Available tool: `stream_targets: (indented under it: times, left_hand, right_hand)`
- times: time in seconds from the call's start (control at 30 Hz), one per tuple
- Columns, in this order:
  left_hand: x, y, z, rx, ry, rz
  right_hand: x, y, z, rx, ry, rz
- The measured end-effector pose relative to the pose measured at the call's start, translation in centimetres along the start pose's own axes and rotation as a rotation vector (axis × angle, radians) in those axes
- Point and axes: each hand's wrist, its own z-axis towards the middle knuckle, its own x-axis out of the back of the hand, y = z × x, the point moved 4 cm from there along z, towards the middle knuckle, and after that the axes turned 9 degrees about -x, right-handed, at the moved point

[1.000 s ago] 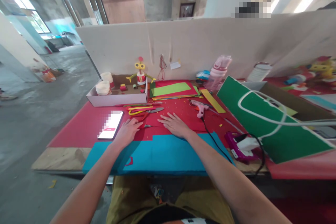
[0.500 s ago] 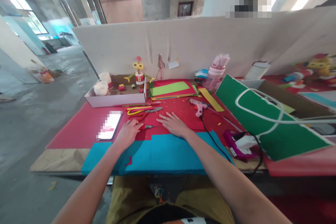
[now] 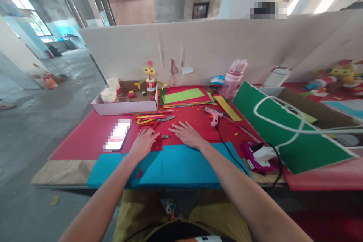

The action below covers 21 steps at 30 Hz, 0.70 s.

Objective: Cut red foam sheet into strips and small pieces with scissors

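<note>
My left hand [image 3: 143, 144] rests palm down near the middle of the table, its slightly bent fingers spread. Its fingertips lie beside or over a red-handled cutting tool, whose grey blade [image 3: 165, 136] points right; the contact is partly hidden. My right hand [image 3: 187, 135] lies flat with fingers apart, over a red paper strip [image 3: 211, 135]. Under both wrists is a blue sheet [image 3: 187, 166] along the front edge, with a small curved red scrap [image 3: 138, 174] on it. Yellow-handled scissors [image 3: 150, 120] lie just beyond my left hand.
A phone [image 3: 119, 136] lies at left. Behind are a white box [image 3: 127, 108], a figure [image 3: 150, 79] and coloured sheets [image 3: 184, 96]. To the right are a pink glue gun [image 3: 213, 116], its black cord, a purple power strip [image 3: 258, 159] and a tilted green board [image 3: 283, 132].
My left hand has slid slightly to the right, toward the grey blade. My right hand stays flat in the same place. The small red scrap looks turned and shifted a little.
</note>
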Motion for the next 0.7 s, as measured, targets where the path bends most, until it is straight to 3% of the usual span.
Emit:
stream_targets:
  times: [0.4,0.7]
  left_hand:
    - [1.0,-0.9,-1.0,0.009,0.005,0.014]
    - [1.2,-0.8,-0.6,0.017,-0.023,-0.009]
  right_hand:
    - [-0.3,-1.9,0.7,-0.09,-0.024,0.078]
    - [1.3,1.9,-2.2,0.083,-0.009,0.097]
